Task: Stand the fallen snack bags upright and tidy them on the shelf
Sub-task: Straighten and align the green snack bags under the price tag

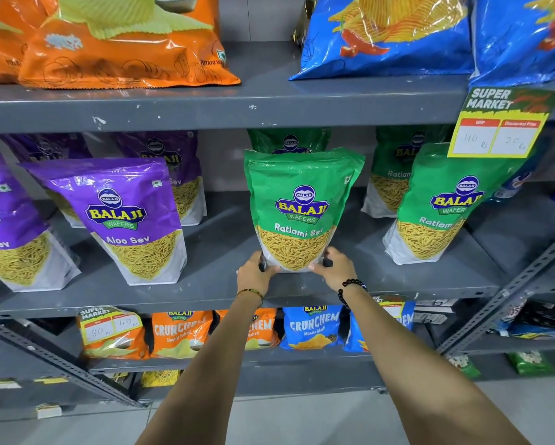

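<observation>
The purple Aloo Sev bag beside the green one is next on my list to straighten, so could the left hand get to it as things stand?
Probably yes. Bare shelf lies between the left hand and the purple Aloo Sev bag, nothing standing between, but that hand now grips the green Ratlami Sev bag and must let go first.

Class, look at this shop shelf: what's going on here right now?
A person is straightening stock on the grey middle shelf. The left hand and right hand grip the bottom corners of a green Ratlami Sev bag, which stands upright at the shelf's front. Purple Aloo Sev bags stand to its left and more green bags to its right.
</observation>
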Action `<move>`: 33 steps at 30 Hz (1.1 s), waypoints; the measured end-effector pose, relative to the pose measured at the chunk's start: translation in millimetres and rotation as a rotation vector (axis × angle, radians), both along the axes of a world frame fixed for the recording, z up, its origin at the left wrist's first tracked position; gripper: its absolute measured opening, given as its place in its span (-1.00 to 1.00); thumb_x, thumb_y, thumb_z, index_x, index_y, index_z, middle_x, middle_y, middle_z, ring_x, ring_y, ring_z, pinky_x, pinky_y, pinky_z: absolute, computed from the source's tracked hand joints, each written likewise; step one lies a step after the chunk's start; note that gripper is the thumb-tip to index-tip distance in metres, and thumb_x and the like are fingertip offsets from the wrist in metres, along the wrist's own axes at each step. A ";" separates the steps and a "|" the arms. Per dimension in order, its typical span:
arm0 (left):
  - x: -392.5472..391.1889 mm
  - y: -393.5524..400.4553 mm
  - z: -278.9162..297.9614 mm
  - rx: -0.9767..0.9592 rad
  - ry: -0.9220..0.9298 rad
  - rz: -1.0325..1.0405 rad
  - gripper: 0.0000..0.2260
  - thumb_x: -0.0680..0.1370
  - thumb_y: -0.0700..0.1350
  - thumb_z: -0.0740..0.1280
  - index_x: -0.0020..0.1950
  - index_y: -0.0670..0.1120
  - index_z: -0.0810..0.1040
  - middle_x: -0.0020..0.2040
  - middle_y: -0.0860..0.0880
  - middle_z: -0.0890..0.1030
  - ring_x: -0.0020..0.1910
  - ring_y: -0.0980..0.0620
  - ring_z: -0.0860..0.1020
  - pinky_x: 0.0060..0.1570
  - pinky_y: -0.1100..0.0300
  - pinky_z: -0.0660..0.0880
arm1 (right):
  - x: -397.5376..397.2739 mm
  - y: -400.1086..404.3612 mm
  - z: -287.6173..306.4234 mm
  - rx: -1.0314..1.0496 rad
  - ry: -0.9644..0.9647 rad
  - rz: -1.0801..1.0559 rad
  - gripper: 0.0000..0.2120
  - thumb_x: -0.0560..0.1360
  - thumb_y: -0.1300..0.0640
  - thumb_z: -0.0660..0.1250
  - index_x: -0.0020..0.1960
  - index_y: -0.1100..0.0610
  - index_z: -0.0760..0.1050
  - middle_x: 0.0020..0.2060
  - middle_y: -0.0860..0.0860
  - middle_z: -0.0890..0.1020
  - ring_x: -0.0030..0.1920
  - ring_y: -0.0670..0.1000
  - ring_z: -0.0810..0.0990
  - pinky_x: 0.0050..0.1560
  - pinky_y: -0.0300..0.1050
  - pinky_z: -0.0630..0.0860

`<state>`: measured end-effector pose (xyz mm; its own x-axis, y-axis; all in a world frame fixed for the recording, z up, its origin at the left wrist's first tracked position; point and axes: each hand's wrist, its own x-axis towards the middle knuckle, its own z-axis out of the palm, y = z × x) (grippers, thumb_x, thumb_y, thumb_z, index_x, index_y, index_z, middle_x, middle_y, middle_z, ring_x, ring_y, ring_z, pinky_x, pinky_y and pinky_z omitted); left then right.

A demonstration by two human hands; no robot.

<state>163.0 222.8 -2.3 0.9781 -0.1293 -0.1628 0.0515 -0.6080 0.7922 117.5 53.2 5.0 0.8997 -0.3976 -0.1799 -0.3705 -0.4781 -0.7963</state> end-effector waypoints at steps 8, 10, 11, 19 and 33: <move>-0.7 2.5 -1.2 0.032 0.000 -0.015 -0.65 0.48 -0.07 0.37 0.22 -0.14 0.45 0.20 -0.17 0.60 0.16 -0.20 0.54 0.26 -0.08 0.45 | -2.0 -1.5 -2.4 0.022 0.008 -0.013 -0.59 0.42 0.11 0.41 0.21 0.23 0.44 0.20 0.16 0.59 0.21 0.17 0.54 0.22 0.08 0.49; -3.5 5.3 -3.0 0.019 0.008 -0.007 -0.61 0.47 -0.11 0.38 0.26 -0.14 0.42 0.21 -0.17 0.59 0.17 -0.19 0.54 0.23 -0.05 0.45 | -6.4 -2.0 -4.0 0.007 0.024 -0.020 -0.49 0.42 0.14 0.42 0.31 0.23 0.36 0.27 0.17 0.54 0.28 0.20 0.49 0.28 0.11 0.44; -5.0 6.9 -4.2 0.021 0.011 0.001 -0.58 0.46 -0.13 0.39 0.29 -0.14 0.39 0.22 -0.18 0.58 0.18 -0.20 0.53 0.23 -0.04 0.45 | -9.0 -2.1 -5.1 -0.010 0.040 -0.024 -0.40 0.42 0.16 0.42 0.39 0.23 0.28 0.34 0.17 0.48 0.34 0.20 0.43 0.33 0.11 0.39; -32.4 10.8 -17.7 0.251 -0.056 -0.009 -0.39 0.48 -0.03 0.37 0.45 -0.12 0.20 0.34 -0.20 0.47 0.29 -0.22 0.45 0.29 -0.13 0.41 | -41.3 -2.6 -15.8 -0.146 0.086 -0.014 -0.28 0.47 0.20 0.36 0.51 0.13 0.08 0.48 0.14 0.26 0.45 0.17 0.28 0.41 0.06 0.30; -73.2 -116.2 -21.5 0.234 -0.152 -0.283 -0.49 0.50 0.04 0.32 0.41 -0.05 0.30 0.27 -0.18 0.51 0.22 -0.20 0.47 0.09 -0.05 0.47 | -82.4 -114.0 -18.9 0.015 -0.185 -0.580 -0.38 0.47 0.20 0.36 0.43 0.27 0.17 0.35 0.23 0.38 0.26 0.25 0.43 0.25 0.14 0.40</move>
<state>89.8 106.6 -23.8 0.9244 -0.3739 -0.0757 -0.2516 -0.7466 0.6159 35.0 -60.8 -13.9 0.5545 -0.8307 -0.0506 -0.4217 -0.2280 -0.8776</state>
